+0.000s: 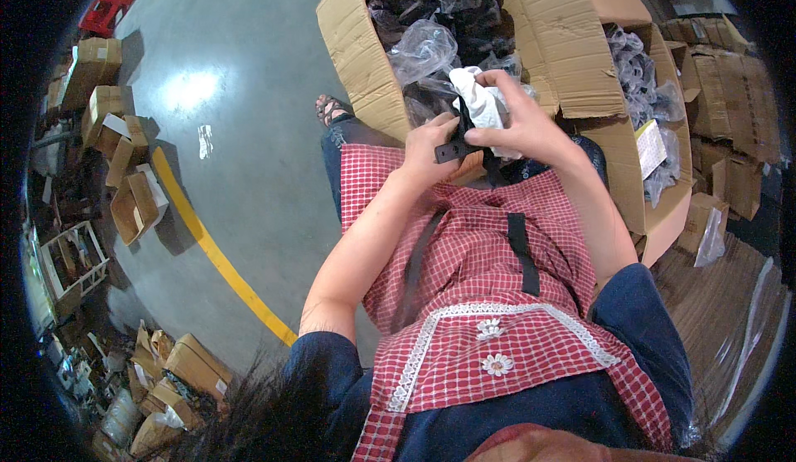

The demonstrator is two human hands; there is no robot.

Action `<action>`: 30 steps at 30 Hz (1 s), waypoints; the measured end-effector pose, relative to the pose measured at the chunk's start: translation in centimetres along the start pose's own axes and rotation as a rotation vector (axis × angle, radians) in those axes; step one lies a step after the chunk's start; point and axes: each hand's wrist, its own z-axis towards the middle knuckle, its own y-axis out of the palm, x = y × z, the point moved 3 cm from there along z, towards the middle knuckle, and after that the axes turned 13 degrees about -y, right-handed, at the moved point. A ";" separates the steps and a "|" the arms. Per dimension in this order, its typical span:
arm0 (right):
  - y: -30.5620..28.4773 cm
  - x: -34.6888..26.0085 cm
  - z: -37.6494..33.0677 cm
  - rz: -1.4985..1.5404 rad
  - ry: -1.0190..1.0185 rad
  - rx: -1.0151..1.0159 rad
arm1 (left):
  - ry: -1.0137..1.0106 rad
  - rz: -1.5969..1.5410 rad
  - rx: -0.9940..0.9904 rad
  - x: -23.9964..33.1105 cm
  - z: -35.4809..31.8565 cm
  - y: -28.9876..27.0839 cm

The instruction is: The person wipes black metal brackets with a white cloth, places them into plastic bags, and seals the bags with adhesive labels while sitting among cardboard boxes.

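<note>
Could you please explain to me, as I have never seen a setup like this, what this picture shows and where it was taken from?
There is no robot here: these are a person's bare hands. A wide fisheye camera on the person's head looks down, so edges bend and the checked apron shows below. The left hand holds a flat black piece with holes; the right hand holds something white and crumpled. Beyond them an open cardboard box contains clear plastic bags and dark items, too jumbled to identify. At right, another open box holds more plastic. A yellow line crosses the grey floor.
</note>
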 end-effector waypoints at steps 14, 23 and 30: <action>3.2 7.9 -0.5 -0.144 0.256 -0.015 | -0.101 0.369 -0.285 -0.6 -0.5 2.5; 0.7 5.7 -2.1 -0.120 0.086 -0.436 | -0.124 0.357 -0.659 -0.4 -1.0 3.0; 1.9 2.5 -4.0 -0.527 -0.162 -0.221 | -0.149 0.191 -0.588 -0.4 -1.2 2.5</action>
